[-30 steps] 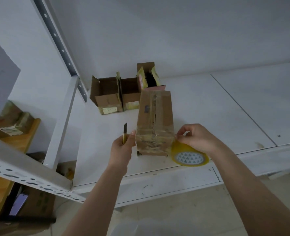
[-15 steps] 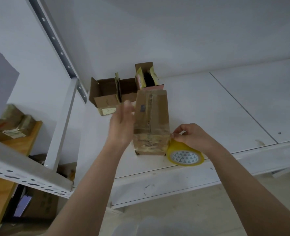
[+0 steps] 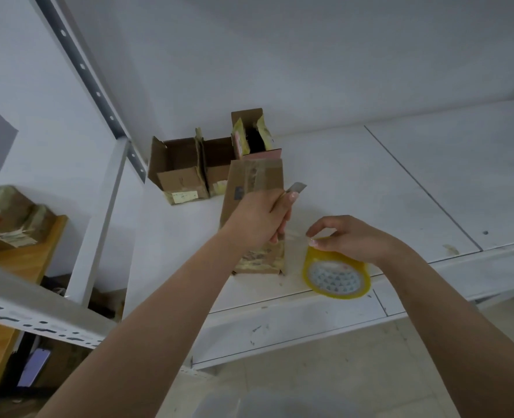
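The left hand (image 3: 258, 218) is clenched round the handle of a utility knife (image 3: 297, 187), whose grey blade sticks out past the thumb and points up and to the right. This hand is in front of the right edge of a tall, closed cardboard box (image 3: 255, 176), about halfway up it.

The right hand (image 3: 352, 236) is just to the right and lower. Its thumb and forefinger pinch the top of a roll of yellow packing tape (image 3: 335, 276), which faces the camera with its patterned core showing. The roll hangs close beside the box's lower right corner, above the front edge of the white shelf (image 3: 370, 182). A faint glossy strip of tape (image 3: 294, 236) runs between the roll and the box, too thin to make out clearly.

The box stands upright on the shelf, near its front. Old tape runs down its face and yellowed tape covers its foot.

Behind the box, against the wall, stand two low open cartons (image 3: 183, 176) side by side and a narrower open carton (image 3: 252, 137) beside them. At far left, a perforated metal upright (image 3: 98, 95) rises, and taped parcels (image 3: 14, 218) lie on a wooden ledge.
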Demonstrator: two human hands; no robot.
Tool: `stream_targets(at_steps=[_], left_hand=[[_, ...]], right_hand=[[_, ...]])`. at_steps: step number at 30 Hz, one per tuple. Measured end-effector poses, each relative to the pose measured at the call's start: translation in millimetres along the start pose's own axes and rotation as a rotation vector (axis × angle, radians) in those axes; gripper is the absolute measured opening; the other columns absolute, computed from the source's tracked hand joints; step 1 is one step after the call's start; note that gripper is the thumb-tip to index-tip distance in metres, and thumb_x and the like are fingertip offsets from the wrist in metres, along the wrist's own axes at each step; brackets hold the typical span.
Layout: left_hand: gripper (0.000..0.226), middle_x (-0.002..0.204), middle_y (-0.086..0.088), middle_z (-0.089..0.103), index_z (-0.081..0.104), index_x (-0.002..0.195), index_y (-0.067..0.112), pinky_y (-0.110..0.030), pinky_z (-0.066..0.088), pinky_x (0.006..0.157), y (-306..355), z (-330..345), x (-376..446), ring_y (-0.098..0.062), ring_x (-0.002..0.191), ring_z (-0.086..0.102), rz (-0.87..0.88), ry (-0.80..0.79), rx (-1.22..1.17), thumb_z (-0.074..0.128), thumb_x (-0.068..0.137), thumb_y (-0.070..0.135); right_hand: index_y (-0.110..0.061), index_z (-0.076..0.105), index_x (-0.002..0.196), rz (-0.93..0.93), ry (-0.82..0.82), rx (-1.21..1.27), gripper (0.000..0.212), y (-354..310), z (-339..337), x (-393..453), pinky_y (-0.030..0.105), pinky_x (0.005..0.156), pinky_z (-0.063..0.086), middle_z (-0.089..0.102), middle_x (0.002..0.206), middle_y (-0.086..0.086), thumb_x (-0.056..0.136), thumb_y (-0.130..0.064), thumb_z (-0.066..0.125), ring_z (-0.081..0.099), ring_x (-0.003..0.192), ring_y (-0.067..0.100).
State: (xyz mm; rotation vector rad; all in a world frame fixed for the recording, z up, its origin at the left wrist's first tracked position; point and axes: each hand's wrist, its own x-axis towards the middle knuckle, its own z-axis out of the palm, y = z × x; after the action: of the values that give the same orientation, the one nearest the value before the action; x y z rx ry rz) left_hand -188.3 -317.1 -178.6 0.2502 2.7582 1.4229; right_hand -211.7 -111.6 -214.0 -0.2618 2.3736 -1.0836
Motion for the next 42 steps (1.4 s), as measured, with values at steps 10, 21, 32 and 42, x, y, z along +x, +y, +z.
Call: stream_targets(at_steps=[10, 21, 32, 42], left_hand=[[0.049, 0.068, 0.003, 0.057, 0.055, 0.067, 0.021, -0.029, 0.04, 0.066, 32, -7, 2, -0.013, 0.07, 0.056, 0.052, -0.392, 0.549, 0.033, 0.103, 0.045], [0.047, 0.075, -0.001, 0.051, 0.054, 0.076, 0.017, -0.033, 0.044, 0.07, 46, 14, 9, -0.022, 0.082, 0.058, -0.007, -0.413, 0.999, 0.028, 0.105, 0.042], [0.037, 0.087, -0.003, 0.067, 0.065, 0.092, 0.012, -0.029, 0.048, 0.072, 47, 13, -3, -0.017, 0.079, 0.062, -0.115, 0.036, 0.19, 0.049, 0.098, 0.045], [0.031, 0.056, 0.007, 0.066, 0.066, 0.057, 0.017, -0.017, 0.046, 0.061, 62, 49, -19, -0.003, 0.057, 0.059, -0.197, 0.149, -0.28, 0.075, 0.084, 0.03]], right_hand=[[-0.038, 0.077, 0.094, -0.022, 0.031, 0.084, 0.014, 8, -22, -27, 0.026, 0.081, 0.054, 0.074, 0.091, -0.011, 0.087, -0.043, 0.066, 0.07, 0.088, 0.011], [-0.022, 0.078, 0.1, -0.043, 0.152, 0.197, 0.018, 3, -18, -43, 0.019, 0.077, 0.049, 0.073, 0.092, -0.014, 0.094, -0.029, 0.062, 0.066, 0.084, 0.0], [-0.033, 0.078, 0.092, -0.137, 0.315, 0.336, 0.018, 11, -36, -60, 0.017, 0.068, 0.046, 0.073, 0.084, -0.023, 0.094, -0.031, 0.06, 0.066, 0.079, -0.005], [-0.039, 0.076, 0.084, -0.266, 0.556, 0.259, 0.022, -5, -19, -55, 0.045, 0.087, 0.053, 0.075, 0.087, -0.009, 0.093, -0.045, 0.058, 0.07, 0.088, 0.015]])
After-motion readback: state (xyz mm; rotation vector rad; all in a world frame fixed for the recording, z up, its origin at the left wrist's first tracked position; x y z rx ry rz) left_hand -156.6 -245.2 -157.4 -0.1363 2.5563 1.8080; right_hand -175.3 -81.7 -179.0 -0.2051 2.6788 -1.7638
